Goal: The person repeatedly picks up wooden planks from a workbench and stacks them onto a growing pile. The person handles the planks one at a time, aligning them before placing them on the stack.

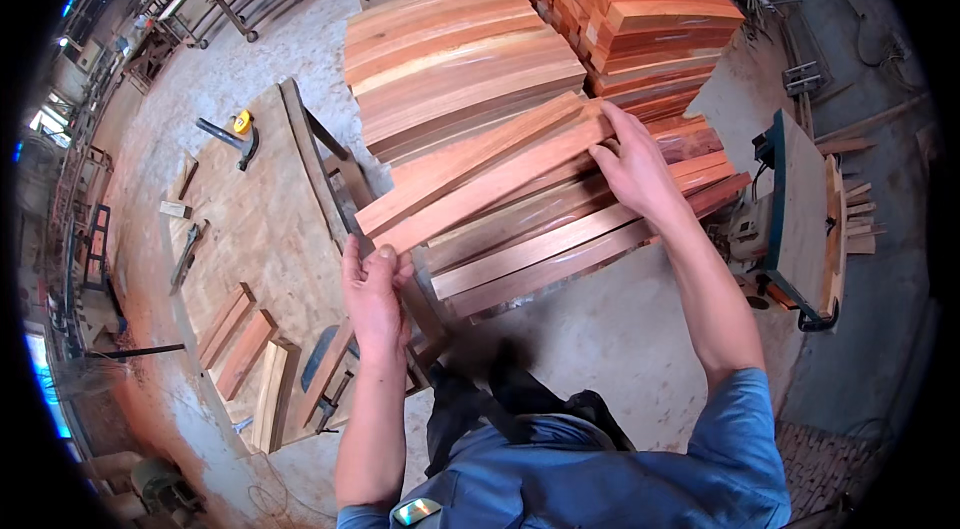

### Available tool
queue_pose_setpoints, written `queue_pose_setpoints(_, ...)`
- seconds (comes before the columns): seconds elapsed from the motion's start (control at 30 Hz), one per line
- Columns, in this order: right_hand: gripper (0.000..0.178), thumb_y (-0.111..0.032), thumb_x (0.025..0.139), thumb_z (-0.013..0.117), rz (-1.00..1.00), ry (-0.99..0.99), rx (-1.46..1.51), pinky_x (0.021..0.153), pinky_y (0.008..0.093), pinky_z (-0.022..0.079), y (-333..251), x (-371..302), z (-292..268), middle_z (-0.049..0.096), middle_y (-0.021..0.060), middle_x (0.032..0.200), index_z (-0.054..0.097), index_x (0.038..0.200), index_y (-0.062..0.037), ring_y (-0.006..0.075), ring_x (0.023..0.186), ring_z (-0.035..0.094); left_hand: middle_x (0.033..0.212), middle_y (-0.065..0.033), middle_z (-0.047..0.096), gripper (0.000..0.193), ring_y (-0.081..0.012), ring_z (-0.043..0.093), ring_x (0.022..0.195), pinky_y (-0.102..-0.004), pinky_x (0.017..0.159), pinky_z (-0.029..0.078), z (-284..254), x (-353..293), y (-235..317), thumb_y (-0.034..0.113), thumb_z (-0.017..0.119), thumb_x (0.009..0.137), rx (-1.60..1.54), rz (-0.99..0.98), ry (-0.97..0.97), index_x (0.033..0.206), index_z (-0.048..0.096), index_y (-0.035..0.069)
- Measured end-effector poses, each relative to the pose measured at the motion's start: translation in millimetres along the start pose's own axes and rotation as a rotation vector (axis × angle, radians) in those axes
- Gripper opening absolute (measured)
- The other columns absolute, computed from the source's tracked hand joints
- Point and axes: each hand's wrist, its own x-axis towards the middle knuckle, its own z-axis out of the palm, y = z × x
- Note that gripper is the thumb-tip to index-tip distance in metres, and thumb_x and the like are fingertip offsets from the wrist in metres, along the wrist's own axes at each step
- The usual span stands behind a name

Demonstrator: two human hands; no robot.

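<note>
Between my two hands lies a reddish wooden board, tilted up to the right above a stack of boards. My left hand grips its near left end, thumb on top and fingers underneath. At the far right end, my right hand is closed around it with the thumb on the near edge. A second board lies right alongside it on the far side; whether my fingers also hold that one, I cannot tell. Below them is the lower stack of boards, in brown and red tones.
A plywood-topped table on the left carries a yellow tape measure, a dark hammer-like tool and several short wood blocks. Taller wrapped board stacks rise beyond. On the right stands a machine with a flat panel.
</note>
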Motion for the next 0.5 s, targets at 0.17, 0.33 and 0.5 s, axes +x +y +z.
queue_pose_setpoints(0.17, 0.061, -0.015, 0.085, 0.07, -0.188, -0.068, -0.116, 0.114, 0.045, 0.036, 8, 25, 22, 0.05, 0.0293, 0.139, 0.047, 0.138, 0.0056, 0.043, 0.131, 0.046, 0.096, -0.0051, 0.063, 0.051, -0.0128, 0.064, 0.078, -0.0236, 0.066, 0.056, -7, 16, 17, 0.006, 0.056, 0.098, -0.027, -0.038, -0.126, 0.146, 0.042, -0.002)
queue_pose_setpoints(0.33, 0.08, -0.019, 0.073, 0.084, -0.358, -0.162, -0.389, 0.119, 0.0484, 0.031, -36, 28, 26, 0.037, 0.0254, 0.151, 0.047, 0.141, 0.0, 0.0428, 0.142, 0.034, 0.095, -0.004, 0.063, 0.053, -0.0127, 0.063, 0.081, -0.0281, 0.072, 0.055, -8, 21, 12, 0.007, 0.055, 0.095, 0.027, -0.067, -0.105, 0.146, 0.042, 0.004)
queue_pose_setpoints(0.5, 0.082, -0.011, 0.069, 0.081, -0.557, -0.413, -0.341, 0.115, 0.046, 0.034, -60, 46, 52, 0.046, 0.0223, 0.142, 0.045, 0.141, -0.0002, 0.0409, 0.134, 0.042, 0.091, -0.0075, 0.063, 0.058, -0.0135, 0.063, 0.078, -0.0274, 0.071, 0.054, -10, 18, 21, 0.007, 0.056, 0.094, 0.096, -0.027, -0.218, 0.149, 0.039, 0.002)
